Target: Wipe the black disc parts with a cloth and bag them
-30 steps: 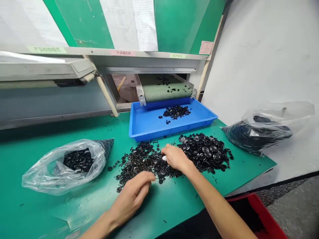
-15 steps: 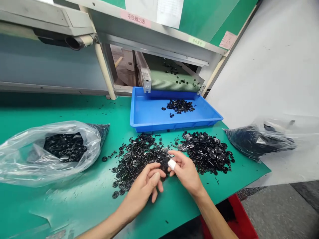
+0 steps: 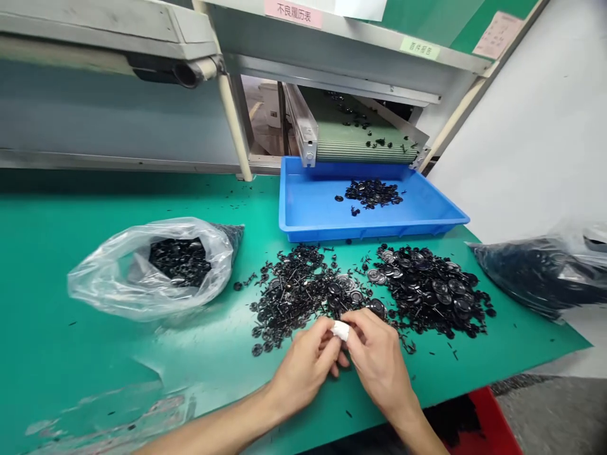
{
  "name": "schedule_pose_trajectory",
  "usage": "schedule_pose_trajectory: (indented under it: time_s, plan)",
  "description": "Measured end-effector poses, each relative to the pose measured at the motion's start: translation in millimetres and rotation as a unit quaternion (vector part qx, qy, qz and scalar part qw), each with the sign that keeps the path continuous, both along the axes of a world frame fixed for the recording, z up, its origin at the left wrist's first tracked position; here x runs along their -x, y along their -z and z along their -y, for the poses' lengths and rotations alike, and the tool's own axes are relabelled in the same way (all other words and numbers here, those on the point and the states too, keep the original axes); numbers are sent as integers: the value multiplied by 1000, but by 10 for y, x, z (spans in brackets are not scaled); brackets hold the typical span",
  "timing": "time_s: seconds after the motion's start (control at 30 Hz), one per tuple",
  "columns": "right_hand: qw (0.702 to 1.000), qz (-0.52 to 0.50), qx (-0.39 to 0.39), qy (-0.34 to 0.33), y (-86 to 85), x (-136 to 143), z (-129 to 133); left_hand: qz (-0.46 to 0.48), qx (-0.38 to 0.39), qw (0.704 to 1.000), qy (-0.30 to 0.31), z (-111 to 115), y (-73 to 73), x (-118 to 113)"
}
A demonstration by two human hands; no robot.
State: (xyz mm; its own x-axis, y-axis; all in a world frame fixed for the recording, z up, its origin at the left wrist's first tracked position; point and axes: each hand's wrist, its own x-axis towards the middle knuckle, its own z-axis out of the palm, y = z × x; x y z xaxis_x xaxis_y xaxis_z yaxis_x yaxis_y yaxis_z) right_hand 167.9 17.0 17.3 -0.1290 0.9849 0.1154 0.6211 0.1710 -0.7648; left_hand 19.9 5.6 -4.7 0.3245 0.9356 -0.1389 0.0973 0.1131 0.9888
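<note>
Fingertips drawn together, my left hand (image 3: 306, 363) and my right hand (image 3: 382, 366) meet just above the front of the green table (image 3: 227, 392). Both are closed in a pinch, and whatever lies between the fingers is hidden. A white wrap (image 3: 340, 330) covers the tip of my right thumb. Directly beyond the hands spreads a loose pile of small black plastic parts (image 3: 296, 287), some round like discs and some thin like pins. To the right lies a second pile of black discs and parts (image 3: 431, 291).
A blue tray (image 3: 370, 232) holding black parts sits below the end of a green conveyor belt (image 3: 365, 150). Clear plastic bags of black parts lie at left (image 3: 107, 278) and right (image 3: 526, 272). Below the table edge is a red bin (image 3: 496, 423).
My hands have come together from slightly apart, and their fingers have closed. The view has swung left, so the table and everything on it appears farther right.
</note>
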Motion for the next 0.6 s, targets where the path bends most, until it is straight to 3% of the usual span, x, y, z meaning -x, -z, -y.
schedule_pose_trajectory:
  time_s: [0.2, 0.3, 0.4, 0.47, 0.53, 0.6]
  plan:
    - [998, -7, -64, -9, 109, 112, -6, 75, 35, 995, -58, -6, 23, 14]
    - [999, 18, -20, -28, 102, 12, -89, 126, 74, 987, -67, -39, 0, 17]
    - [993, 79, 14, -84, -44, -72, -270, 179, 100, 976, -74, -73, -29, 25]
    - [980, 165, -56, -92, -195, 1, -433, 207, 107, 971, -56, -84, -41, 37]
    - [954, 242, -118, -130, -335, 215, -597, 213, 107, 971, -13, -80, -44, 52]
    - [930, 270, -126, -216, -428, 529, -737, 207, 106, 972, 27, -69, -41, 65]
